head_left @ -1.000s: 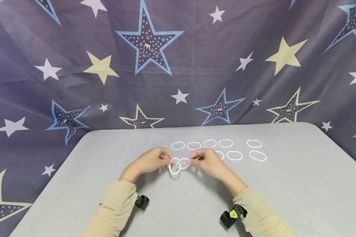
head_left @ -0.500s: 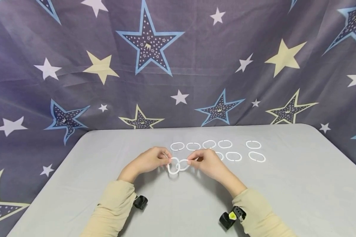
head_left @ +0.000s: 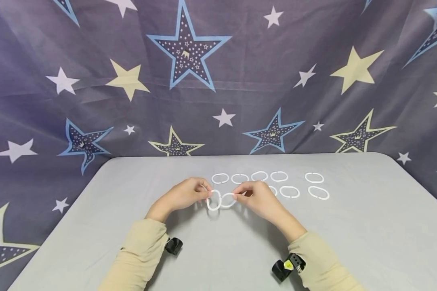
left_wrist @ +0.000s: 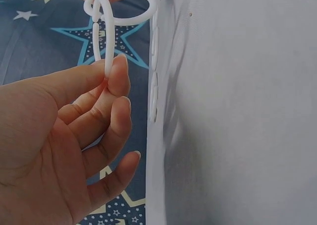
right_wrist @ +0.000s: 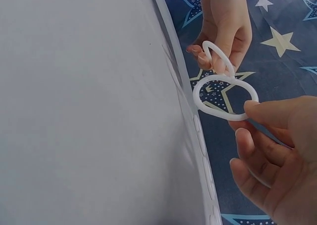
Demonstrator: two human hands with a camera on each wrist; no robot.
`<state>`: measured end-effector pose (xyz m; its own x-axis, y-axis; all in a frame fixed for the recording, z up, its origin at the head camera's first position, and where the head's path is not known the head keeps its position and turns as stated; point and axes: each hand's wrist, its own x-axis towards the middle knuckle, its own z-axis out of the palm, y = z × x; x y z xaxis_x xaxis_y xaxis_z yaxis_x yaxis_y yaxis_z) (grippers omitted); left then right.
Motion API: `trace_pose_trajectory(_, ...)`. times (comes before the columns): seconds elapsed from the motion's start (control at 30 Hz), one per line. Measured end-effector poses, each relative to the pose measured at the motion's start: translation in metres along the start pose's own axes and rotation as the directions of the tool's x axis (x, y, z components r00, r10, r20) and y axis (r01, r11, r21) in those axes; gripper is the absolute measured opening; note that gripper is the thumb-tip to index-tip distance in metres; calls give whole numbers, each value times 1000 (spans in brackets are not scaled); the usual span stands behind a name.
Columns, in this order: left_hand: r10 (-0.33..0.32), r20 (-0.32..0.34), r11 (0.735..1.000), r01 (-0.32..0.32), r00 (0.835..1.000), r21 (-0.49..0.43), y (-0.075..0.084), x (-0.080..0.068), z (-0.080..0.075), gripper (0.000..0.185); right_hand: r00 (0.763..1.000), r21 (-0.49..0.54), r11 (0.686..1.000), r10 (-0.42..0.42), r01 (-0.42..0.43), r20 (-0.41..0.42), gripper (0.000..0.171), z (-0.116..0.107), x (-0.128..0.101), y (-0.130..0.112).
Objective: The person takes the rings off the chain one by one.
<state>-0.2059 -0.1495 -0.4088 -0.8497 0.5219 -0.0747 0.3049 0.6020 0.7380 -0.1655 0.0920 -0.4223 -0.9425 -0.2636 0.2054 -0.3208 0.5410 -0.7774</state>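
In the head view, my left hand (head_left: 185, 195) pinches a white oval plastic chain link (head_left: 213, 209) between thumb and forefinger, holding it upright over the table. My right hand (head_left: 259, 199) pinches a second white link (head_left: 227, 207) by its right end. The two links hook through each other between the hands. From the left wrist, the left link (left_wrist: 109, 41) rises from the fingertips, a small gap showing in its side, and the other link (left_wrist: 131, 21) crosses its top. The right wrist view shows the right link (right_wrist: 218, 113) nearly face-on, its near end under the thumb.
Several loose white links lie in two rows behind and right of the hands, among them one at the left end (head_left: 220, 183) and one at the far right (head_left: 318, 198). The grey table (head_left: 218, 254) ends at a star-patterned curtain (head_left: 240, 85). Black cameras (head_left: 173, 245) sit at both wrists.
The two held links have drawn slightly apart, overlapping less than before. The head view has shifted a little. Both hands keep their pinches, and the loose links stay put.
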Motion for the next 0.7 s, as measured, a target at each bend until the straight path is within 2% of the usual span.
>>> trace_pose_trajectory(0.27,-11,-25,1000,12,1000,10,0,-2,-4,14,999,22,1000,20,-19,-49,7,-4,2,3)
trace_pose_trajectory(0.7,1,-51,1000,-1,999,9,1,-4,-7,13,988,104,986,136,-128,-69,14,-17,4,10)
